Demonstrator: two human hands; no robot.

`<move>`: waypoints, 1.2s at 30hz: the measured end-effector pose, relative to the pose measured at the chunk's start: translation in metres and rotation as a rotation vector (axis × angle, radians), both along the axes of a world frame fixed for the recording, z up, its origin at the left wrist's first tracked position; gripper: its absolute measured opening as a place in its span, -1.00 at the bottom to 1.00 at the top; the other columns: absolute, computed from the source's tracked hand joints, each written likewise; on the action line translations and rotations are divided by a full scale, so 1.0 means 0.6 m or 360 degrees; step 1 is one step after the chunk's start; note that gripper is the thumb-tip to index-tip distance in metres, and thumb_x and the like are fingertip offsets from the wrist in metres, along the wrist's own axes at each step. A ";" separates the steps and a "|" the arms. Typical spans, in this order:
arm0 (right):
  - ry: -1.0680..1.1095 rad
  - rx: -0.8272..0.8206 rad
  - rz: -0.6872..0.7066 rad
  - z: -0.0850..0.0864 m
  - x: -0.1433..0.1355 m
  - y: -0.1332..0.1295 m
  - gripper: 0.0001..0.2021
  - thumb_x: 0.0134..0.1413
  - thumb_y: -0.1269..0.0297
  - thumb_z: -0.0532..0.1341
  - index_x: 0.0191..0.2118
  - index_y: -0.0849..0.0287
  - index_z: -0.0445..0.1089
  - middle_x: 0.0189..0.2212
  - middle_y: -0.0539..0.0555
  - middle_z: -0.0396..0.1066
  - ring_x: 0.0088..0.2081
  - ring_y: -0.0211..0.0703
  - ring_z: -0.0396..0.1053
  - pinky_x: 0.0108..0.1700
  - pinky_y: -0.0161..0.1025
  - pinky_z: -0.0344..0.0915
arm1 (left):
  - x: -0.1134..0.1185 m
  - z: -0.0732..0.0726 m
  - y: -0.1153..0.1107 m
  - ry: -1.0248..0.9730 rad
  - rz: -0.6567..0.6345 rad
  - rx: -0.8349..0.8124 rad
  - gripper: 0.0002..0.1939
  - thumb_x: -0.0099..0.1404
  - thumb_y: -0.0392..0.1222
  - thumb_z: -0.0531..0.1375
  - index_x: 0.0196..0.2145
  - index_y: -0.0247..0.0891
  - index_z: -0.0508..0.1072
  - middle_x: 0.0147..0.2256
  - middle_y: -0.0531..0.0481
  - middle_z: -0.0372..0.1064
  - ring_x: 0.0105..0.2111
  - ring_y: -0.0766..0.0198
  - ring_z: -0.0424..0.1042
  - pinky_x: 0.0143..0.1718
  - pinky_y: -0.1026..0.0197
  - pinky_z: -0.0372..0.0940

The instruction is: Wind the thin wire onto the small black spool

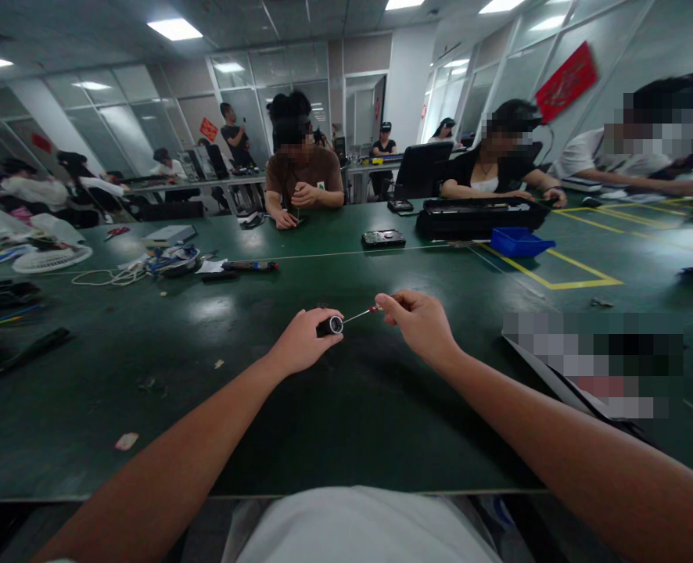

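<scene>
A short black cylinder [331, 325] with a silver-rimmed round end lies in the closed fingers of my left hand [303, 341], over the green table [346, 422]. My right hand [421, 322] pinches the red handle of a thin screwdriver [359, 315]. Its metal shaft points left, and the tip is at or very near the cylinder's rim; whether they touch I cannot tell.
Farther back lie a black-and-silver device [383, 238], a blue tray [521, 242] and a long black housing [481, 217]. Tools and cables [174, 259] are at left, a blurred sheet [598, 367] at right. Several people sit around.
</scene>
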State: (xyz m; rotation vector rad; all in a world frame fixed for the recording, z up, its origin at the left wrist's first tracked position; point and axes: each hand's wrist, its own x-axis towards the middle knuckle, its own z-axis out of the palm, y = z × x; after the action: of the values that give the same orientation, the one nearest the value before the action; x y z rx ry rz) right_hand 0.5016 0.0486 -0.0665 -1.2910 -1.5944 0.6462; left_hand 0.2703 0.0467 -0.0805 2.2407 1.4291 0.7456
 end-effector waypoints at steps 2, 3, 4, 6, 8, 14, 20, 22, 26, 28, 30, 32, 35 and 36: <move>0.0032 0.0006 0.0044 0.001 -0.001 -0.001 -0.63 0.15 -0.08 0.23 -0.44 0.12 0.52 -0.58 0.01 0.44 -0.51 -0.19 0.34 -0.42 -0.22 0.19 | 0.000 0.000 0.000 -0.0014 -0.0008 -0.0006 -0.71 0.25 -0.17 0.28 -0.06 -0.11 0.51 -0.04 -0.03 0.48 -0.02 0.05 0.41 0.23 -0.15 0.11; 0.0054 0.0007 0.0068 0.001 -0.001 -0.002 -0.64 0.16 -0.07 0.23 -0.42 0.11 0.53 -0.57 0.01 0.44 -0.50 -0.18 0.35 -0.41 -0.21 0.20 | 0.000 0.000 0.000 -0.0020 -0.0008 -0.0004 -0.72 0.25 -0.17 0.28 -0.06 -0.11 0.51 -0.05 -0.02 0.48 -0.02 0.06 0.41 0.23 -0.15 0.12; 0.0081 0.0006 0.0088 0.000 -0.001 -0.001 -0.65 0.16 -0.06 0.23 -0.40 0.11 0.54 -0.57 0.01 0.44 -0.49 -0.18 0.36 -0.39 -0.21 0.21 | 0.000 0.000 0.000 -0.0028 -0.0004 -0.0001 -0.72 0.25 -0.17 0.28 -0.06 -0.11 0.51 -0.05 -0.02 0.48 -0.03 0.06 0.42 0.23 -0.14 0.12; 0.0132 -0.0001 0.0115 -0.002 0.000 0.000 -0.66 0.16 -0.06 0.23 -0.38 0.12 0.55 -0.56 0.00 0.44 -0.48 -0.18 0.37 -0.37 -0.20 0.23 | -0.001 -0.001 0.000 -0.0041 0.0003 0.0008 -0.72 0.25 -0.16 0.29 -0.06 -0.11 0.51 -0.06 -0.02 0.48 -0.03 0.06 0.42 0.22 -0.14 0.13; 0.0184 0.0000 0.0132 -0.006 0.000 0.002 -0.65 0.16 -0.07 0.24 -0.36 0.12 0.55 -0.55 0.00 0.44 -0.47 -0.18 0.37 -0.35 -0.19 0.25 | -0.002 -0.001 0.000 -0.0056 0.0002 0.0014 -0.72 0.25 -0.15 0.29 -0.06 -0.11 0.51 -0.07 -0.01 0.49 -0.04 0.07 0.43 0.22 -0.14 0.13; 0.0228 0.0025 0.0178 -0.010 -0.001 0.001 -0.66 0.16 -0.07 0.24 -0.36 0.11 0.55 -0.54 0.00 0.44 -0.46 -0.18 0.37 -0.34 -0.19 0.26 | -0.001 0.001 -0.002 -0.0059 0.0009 0.0012 -0.71 0.25 -0.15 0.29 -0.05 -0.11 0.50 -0.05 -0.02 0.48 -0.03 0.07 0.43 0.22 -0.12 0.14; 0.0182 0.0027 0.0113 -0.003 -0.005 -0.006 -0.65 0.15 -0.07 0.24 -0.35 0.11 0.55 -0.53 0.02 0.45 -0.45 -0.17 0.38 -0.35 -0.19 0.26 | -0.001 -0.002 -0.002 -0.0073 -0.0012 0.0021 -0.70 0.26 -0.14 0.30 -0.04 -0.10 0.50 -0.03 0.00 0.48 -0.01 0.08 0.42 0.19 -0.09 0.16; 0.0142 0.0031 0.0090 -0.001 -0.004 -0.006 -0.64 0.15 -0.08 0.23 -0.36 0.12 0.55 -0.53 0.02 0.46 -0.45 -0.17 0.38 -0.36 -0.21 0.26 | -0.002 -0.003 -0.001 -0.0069 -0.0018 0.0028 -0.70 0.26 -0.14 0.30 -0.04 -0.11 0.50 -0.03 -0.01 0.48 -0.01 0.08 0.42 0.19 -0.08 0.17; 0.0000 0.0019 0.0030 0.004 -0.002 -0.007 -0.59 0.10 -0.12 0.25 -0.50 0.14 0.48 -0.60 0.01 0.42 -0.54 -0.22 0.31 -0.46 -0.24 0.16 | -0.002 -0.004 0.001 -0.0008 -0.0028 0.0036 -0.69 0.25 -0.15 0.31 -0.03 -0.11 0.51 -0.04 -0.01 0.48 -0.02 0.07 0.42 0.18 -0.07 0.17; -0.0059 0.0004 0.0007 0.007 -0.001 -0.009 -0.57 0.07 -0.14 0.27 -0.55 0.14 0.44 -0.64 -0.01 0.39 -0.59 -0.24 0.26 -0.51 -0.25 0.11 | -0.003 -0.004 0.001 -0.0003 -0.0026 0.0045 -0.68 0.26 -0.14 0.30 -0.02 -0.11 0.50 -0.03 -0.02 0.48 -0.01 0.07 0.41 0.16 -0.06 0.19; -0.0079 0.0000 0.0042 0.009 -0.001 -0.011 -0.60 0.08 -0.11 0.27 -0.51 0.14 0.44 -0.64 -0.01 0.39 -0.59 -0.22 0.28 -0.51 -0.24 0.12 | -0.004 -0.004 0.002 -0.0008 -0.0012 0.0046 -0.67 0.27 -0.13 0.30 0.00 -0.11 0.49 -0.02 -0.03 0.47 0.00 0.07 0.41 0.17 -0.06 0.19; -0.0037 0.0019 0.0155 0.008 -0.002 -0.013 -0.70 0.13 -0.01 0.26 -0.37 0.14 0.48 -0.54 0.01 0.46 -0.51 -0.19 0.36 -0.46 -0.24 0.20 | -0.005 -0.004 0.002 0.0006 0.0004 0.0039 -0.66 0.27 -0.13 0.30 0.00 -0.11 0.49 -0.03 -0.03 0.47 -0.01 0.07 0.41 0.18 -0.07 0.17; -0.0014 0.0063 0.0315 0.006 -0.005 -0.016 -0.81 0.17 0.17 0.21 -0.18 0.14 0.44 -0.37 0.04 0.52 -0.37 -0.16 0.46 -0.33 -0.22 0.30 | -0.005 -0.003 0.002 0.0051 0.0011 0.0037 -0.67 0.27 -0.13 0.30 0.01 -0.11 0.49 -0.05 -0.03 0.47 -0.04 0.07 0.41 0.19 -0.09 0.16; -0.0042 0.0072 0.0341 0.005 -0.005 -0.017 -0.82 0.18 0.19 0.20 -0.16 0.13 0.43 -0.36 0.03 0.52 -0.35 -0.15 0.46 -0.31 -0.22 0.30 | -0.004 -0.003 0.002 0.0064 0.0008 0.0042 -0.67 0.28 -0.13 0.29 0.01 -0.10 0.49 -0.05 -0.03 0.47 -0.04 0.07 0.41 0.19 -0.10 0.16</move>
State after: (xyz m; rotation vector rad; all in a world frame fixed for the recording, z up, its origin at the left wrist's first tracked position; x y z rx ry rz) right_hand 0.4983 0.0384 -0.0634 -1.1085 -1.7745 0.7224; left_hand 0.2676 0.0479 -0.0823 2.2853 1.4518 0.7289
